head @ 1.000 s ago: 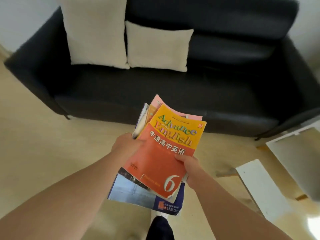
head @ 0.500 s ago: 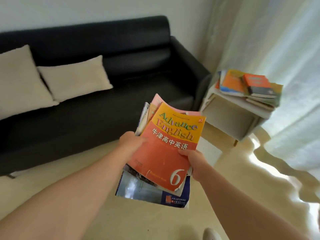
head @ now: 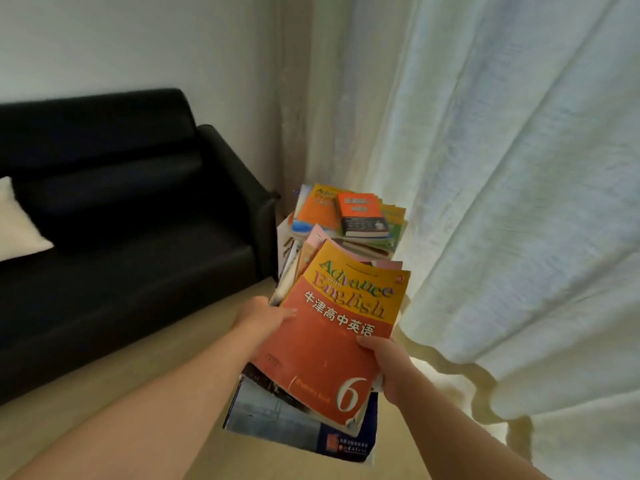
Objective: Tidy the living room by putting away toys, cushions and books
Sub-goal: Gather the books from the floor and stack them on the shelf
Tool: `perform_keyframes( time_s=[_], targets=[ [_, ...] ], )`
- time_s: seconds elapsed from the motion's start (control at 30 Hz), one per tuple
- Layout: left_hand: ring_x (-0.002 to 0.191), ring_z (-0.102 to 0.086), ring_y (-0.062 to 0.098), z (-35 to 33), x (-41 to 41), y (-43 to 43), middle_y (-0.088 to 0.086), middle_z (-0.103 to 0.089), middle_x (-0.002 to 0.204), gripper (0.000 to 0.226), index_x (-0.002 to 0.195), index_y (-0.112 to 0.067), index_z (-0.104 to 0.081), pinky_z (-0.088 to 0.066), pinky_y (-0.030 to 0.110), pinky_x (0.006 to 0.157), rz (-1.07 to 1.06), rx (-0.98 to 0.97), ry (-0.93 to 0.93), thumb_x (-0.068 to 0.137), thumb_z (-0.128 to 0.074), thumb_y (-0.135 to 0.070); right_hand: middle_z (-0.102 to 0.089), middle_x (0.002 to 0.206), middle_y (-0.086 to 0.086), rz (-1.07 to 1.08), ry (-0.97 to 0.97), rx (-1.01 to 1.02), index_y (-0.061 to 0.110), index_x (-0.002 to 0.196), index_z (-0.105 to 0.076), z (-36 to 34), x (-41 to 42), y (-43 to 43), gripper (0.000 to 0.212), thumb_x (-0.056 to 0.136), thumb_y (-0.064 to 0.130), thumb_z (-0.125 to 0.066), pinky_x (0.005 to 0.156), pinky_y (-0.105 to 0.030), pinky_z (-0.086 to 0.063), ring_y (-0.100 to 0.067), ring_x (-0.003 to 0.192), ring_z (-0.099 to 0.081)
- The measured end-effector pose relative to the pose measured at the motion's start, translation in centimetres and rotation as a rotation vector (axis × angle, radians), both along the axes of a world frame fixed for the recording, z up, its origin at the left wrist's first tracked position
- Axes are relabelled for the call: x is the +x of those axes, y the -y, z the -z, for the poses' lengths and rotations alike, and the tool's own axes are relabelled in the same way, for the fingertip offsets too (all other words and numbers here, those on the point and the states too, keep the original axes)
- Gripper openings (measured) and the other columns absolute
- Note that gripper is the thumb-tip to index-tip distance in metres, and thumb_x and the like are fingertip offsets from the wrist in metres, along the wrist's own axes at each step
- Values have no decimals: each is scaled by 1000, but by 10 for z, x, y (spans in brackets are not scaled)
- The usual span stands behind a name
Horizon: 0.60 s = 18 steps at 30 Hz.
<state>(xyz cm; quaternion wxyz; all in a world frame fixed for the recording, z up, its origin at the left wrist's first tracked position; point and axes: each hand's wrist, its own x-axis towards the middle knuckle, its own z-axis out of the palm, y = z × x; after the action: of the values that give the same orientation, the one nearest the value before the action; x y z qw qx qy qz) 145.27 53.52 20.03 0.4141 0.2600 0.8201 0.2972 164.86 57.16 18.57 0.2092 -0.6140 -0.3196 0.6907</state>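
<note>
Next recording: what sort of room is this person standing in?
Probably a home living room: a black sofa with a pale cushion, floor-length sheer curtains, and a pile of books beside the sofa's arm. The left hand and right hand grip another stack.

Head-worn camera looks forward and down, close over both forearms.
</note>
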Motion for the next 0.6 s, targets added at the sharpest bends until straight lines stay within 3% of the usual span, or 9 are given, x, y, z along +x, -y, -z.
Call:
perform_keyframes(
  time_s=[0.2, 0.33, 0.47, 0.6],
  targets=[
    [88, -64, 28, 8, 16, -115, 11, -66, 97, 28, 97, -10, -61, -51, 33, 77, 57, 20, 40, 81, -71, -30, -68, 91, -8, 62, 41, 23, 14, 107, -54, 1, 18, -99, 16, 91, 12, -56, 54, -34, -46, -27, 78, -65],
    [88, -66, 28, 19, 9, -203, 12, -67, 98, 35, 106, -7, -63, -54, 35, 81, 71, 29, 91, 81, -71, -30, -67, 92, -7, 79, 61, 54, 15, 109, -54, 4, 13, -182, 16, 94, 11, -52, 54, -33, -45, -26, 79, -64],
    [80, -62, 24, 15, -3, -281, 7, -63, 89, 33, 104, -9, -60, -51, 30, 74, 64, 30, 96, 82, -70, -32, -69, 100, -10, 94, 90, 66, 15, 111, -56, 2, -1, -263, 20, 91, 12, -54, 58, -33, -47, -29, 85, -65],
    [98, -62, 29, 9, -26, -345, 12, -62, 111, 55, 120, -7, -54, -52, 34, 84, 54, 7, 0, 80, -70, -41, -67, 92, -7, 38, 65, 60, 15, 110, -55, 0, -23, -337, 19, 92, 12, -53, 67, -37, -49, -27, 81, -64]
  ],
)
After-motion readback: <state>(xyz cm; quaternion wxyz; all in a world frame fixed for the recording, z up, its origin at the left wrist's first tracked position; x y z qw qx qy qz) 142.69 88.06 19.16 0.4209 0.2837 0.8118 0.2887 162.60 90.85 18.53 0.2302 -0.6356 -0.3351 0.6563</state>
